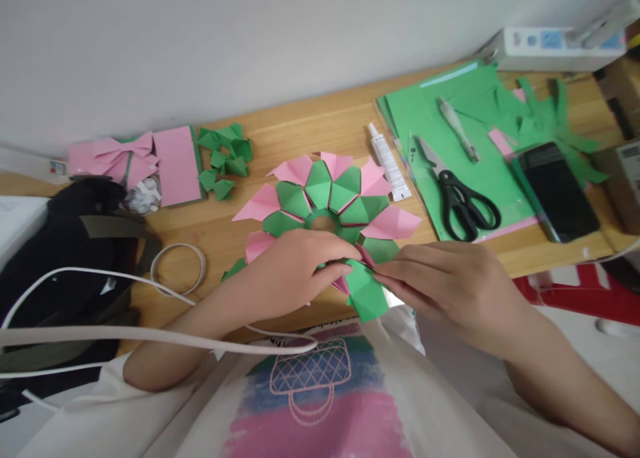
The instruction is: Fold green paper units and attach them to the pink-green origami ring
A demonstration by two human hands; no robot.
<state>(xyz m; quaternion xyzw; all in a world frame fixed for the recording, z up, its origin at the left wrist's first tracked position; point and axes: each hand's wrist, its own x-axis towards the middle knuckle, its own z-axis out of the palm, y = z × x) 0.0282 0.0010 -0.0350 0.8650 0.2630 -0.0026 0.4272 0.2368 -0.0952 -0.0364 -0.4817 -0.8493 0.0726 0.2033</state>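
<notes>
A ring-shaped paper flower (pixel 318 185) of folded green and pink pieces lies at the table's front edge, with a round opening in its centre. My left hand (pixel 305 261) reaches over its near side, fingers closed on the flower's edge. From the right, my right hand (pixel 443 278) pinches the same edge, thumb and fingers pressed together. Between both hands a green folded paper piece (pixel 367 290) hangs toward my body, touching the fingertips. My hands and forearm hide part of the ring's near side.
Behind the flower lies a glue tube (pixel 389 163). Black scissors (pixel 457 201), a pen (pixel 459 130) and a phone (pixel 557 190) rest on green paper sheets (pixel 415 111). Folded green pieces (pixel 227 153) and pink paper (pixel 175 165) sit left. A white cable (pixel 165 338) crosses the left foreground.
</notes>
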